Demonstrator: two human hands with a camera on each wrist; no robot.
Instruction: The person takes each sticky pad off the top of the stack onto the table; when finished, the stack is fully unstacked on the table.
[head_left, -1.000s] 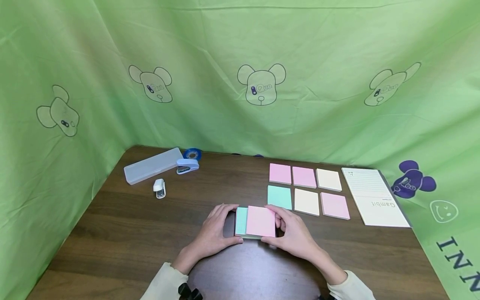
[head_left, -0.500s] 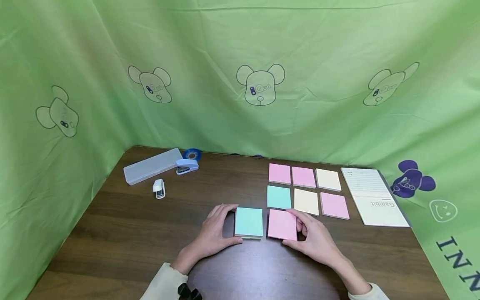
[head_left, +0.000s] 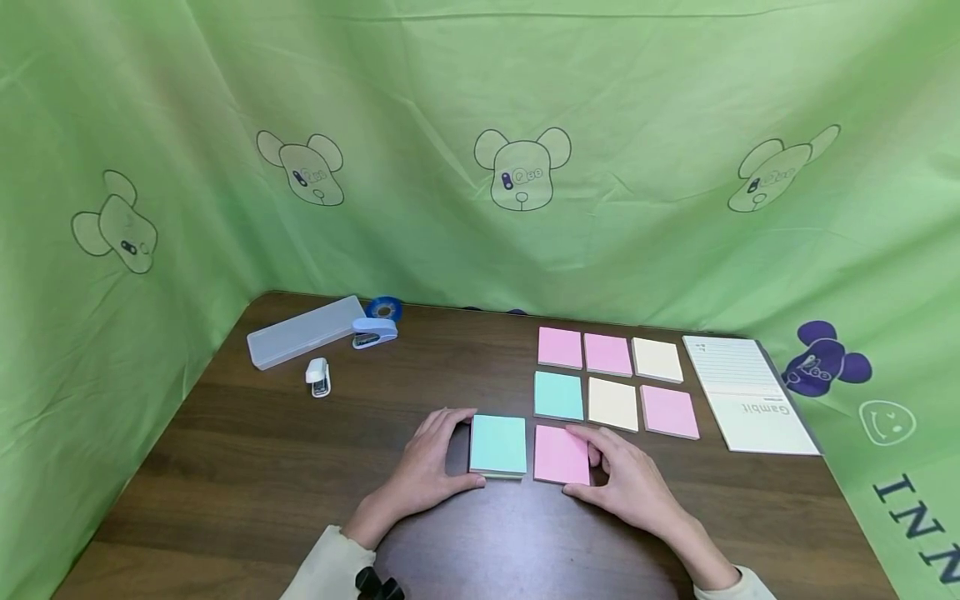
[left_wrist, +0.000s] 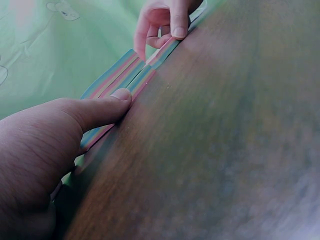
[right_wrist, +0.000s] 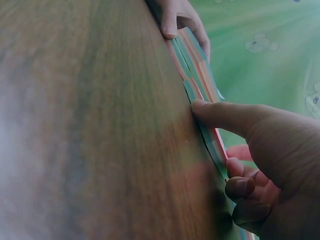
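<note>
Under our left hand (head_left: 423,475) and right hand (head_left: 630,487) the table (head_left: 247,467) looks like dark, faintly glossy wood. The pads (head_left: 498,446) we hold are matt paper; beyond them hangs soft green cloth (head_left: 480,125).

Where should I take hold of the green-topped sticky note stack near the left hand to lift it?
Pinch the green-topped stack by its near and far side edges, coming from above on its left. It lies flat on the table, so only its thin layered sides give purchase. The left hand already brackets them, thumb on the near edge. The pink pad, held by the right hand, likely crowds the right side.
</note>
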